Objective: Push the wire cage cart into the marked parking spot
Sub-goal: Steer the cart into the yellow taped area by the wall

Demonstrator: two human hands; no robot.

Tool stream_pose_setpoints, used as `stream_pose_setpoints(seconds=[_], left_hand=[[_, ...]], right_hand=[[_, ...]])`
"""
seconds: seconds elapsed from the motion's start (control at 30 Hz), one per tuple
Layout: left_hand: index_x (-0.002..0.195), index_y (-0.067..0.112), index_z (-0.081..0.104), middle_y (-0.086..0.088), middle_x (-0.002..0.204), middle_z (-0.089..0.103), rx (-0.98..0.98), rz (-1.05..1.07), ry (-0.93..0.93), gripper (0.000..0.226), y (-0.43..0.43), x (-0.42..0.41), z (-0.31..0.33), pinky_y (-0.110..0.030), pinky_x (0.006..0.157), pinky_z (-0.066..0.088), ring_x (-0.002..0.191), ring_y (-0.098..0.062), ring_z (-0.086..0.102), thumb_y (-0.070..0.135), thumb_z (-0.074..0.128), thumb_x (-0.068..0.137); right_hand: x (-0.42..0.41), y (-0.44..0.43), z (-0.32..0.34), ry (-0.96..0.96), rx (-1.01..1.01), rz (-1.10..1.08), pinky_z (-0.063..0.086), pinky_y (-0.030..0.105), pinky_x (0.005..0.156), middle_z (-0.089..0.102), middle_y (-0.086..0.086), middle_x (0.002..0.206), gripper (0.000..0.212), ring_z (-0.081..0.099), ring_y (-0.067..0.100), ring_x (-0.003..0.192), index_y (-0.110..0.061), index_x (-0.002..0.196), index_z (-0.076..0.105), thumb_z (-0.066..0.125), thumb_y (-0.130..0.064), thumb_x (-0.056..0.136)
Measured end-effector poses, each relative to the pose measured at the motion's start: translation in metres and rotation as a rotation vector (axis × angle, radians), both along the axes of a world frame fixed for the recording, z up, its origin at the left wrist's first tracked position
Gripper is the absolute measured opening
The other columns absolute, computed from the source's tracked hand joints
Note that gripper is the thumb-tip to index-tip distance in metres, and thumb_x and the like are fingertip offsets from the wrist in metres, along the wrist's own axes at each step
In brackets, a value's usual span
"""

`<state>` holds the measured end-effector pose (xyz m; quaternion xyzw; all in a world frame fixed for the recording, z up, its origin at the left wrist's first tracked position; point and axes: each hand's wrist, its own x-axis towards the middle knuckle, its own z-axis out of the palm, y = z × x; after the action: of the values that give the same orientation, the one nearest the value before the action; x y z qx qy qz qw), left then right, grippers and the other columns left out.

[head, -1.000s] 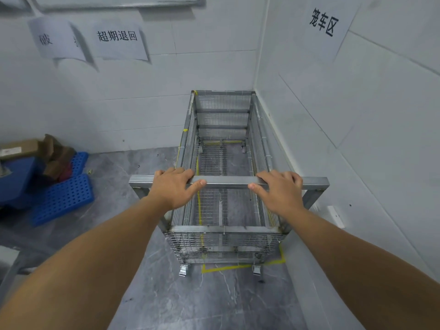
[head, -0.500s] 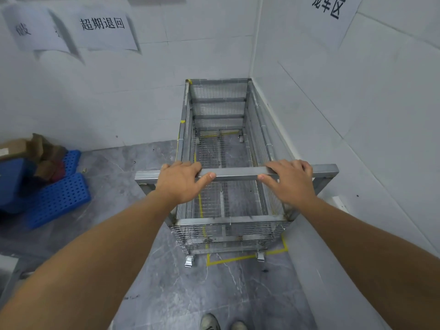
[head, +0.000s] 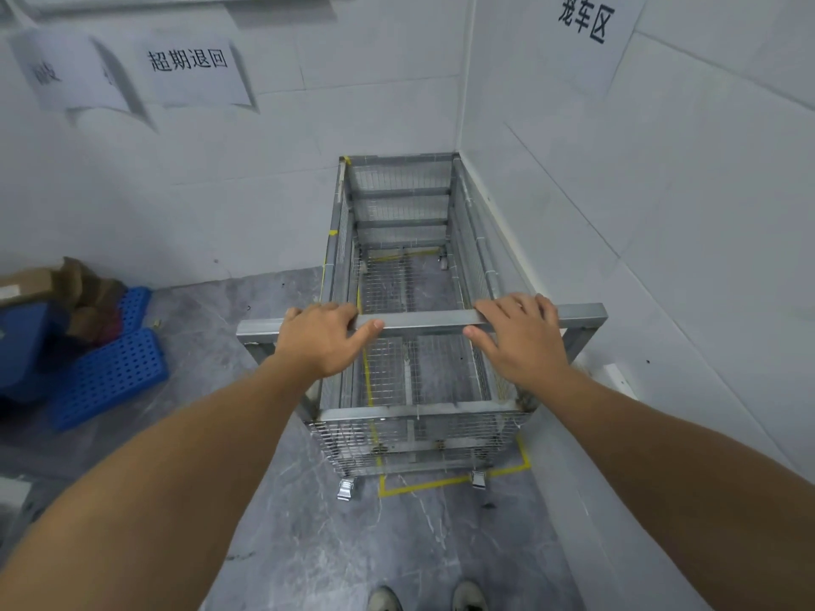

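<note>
A grey metal wire cage cart (head: pixel 399 222) stands in the corner, its far end against the back wall and its right side along the right wall. Both hands grip its square handle bar (head: pixel 423 321): my left hand (head: pixel 324 337) left of middle, my right hand (head: pixel 520 332) right of middle. Yellow tape of the marked parking spot (head: pixel 445 482) shows on the floor just under and behind the cart's near wheels, and more tape shows through the mesh floor. The cart's left side sits slightly left of the tape's near left corner.
Blue perforated plastic pallets (head: pixel 110 372) and cardboard boxes (head: pixel 57 286) lie at the left by the back wall. Paper signs (head: pixel 189 63) hang on the walls. A white block (head: pixel 619 381) sits by the right wall. My shoes (head: pixel 425 597) show at the bottom.
The cart has rolled a little farther into the corner, so more yellow tape shows behind its near wheels. Both hands keep the same hold on the bar. My shoes have come into view.
</note>
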<state>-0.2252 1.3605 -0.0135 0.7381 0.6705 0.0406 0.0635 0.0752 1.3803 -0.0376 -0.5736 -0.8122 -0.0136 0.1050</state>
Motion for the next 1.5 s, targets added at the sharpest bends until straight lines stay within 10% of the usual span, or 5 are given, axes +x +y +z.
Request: stream_pose_setpoints(seconds=[0.43, 1.5], left_hand=[[0.12, 0.027, 0.059, 0.001, 0.116, 0.063, 0.065, 0.072, -0.014, 0.074, -0.004, 0.038, -0.011, -0.046, 0.1, 0.025, 0.112, -0.023, 0.051, 0.073, 0.011, 0.089], [0.114, 0.029, 0.054, -0.002, 0.119, 0.058, 0.033, -0.105, 0.151, 0.077, 0.019, 0.041, -0.007, -0.052, 0.096, 0.038, 0.115, -0.028, 0.05, 0.081, 0.006, 0.085]], right_hand=[[0.025, 0.008, -0.001, -0.026, 0.005, 0.002, 0.012, 0.06, 0.111, 0.056, -0.007, 0.132, 0.059, 0.037, 0.026, 0.133, -0.037, 0.137, 0.046, 0.022, -0.069, 0.094], [0.045, 0.015, 0.009, -0.004, -0.111, -0.131, 0.004, 0.059, 0.115, 0.051, -0.004, 0.133, 0.054, 0.036, 0.028, 0.131, -0.043, 0.131, 0.044, 0.019, -0.07, 0.092]])
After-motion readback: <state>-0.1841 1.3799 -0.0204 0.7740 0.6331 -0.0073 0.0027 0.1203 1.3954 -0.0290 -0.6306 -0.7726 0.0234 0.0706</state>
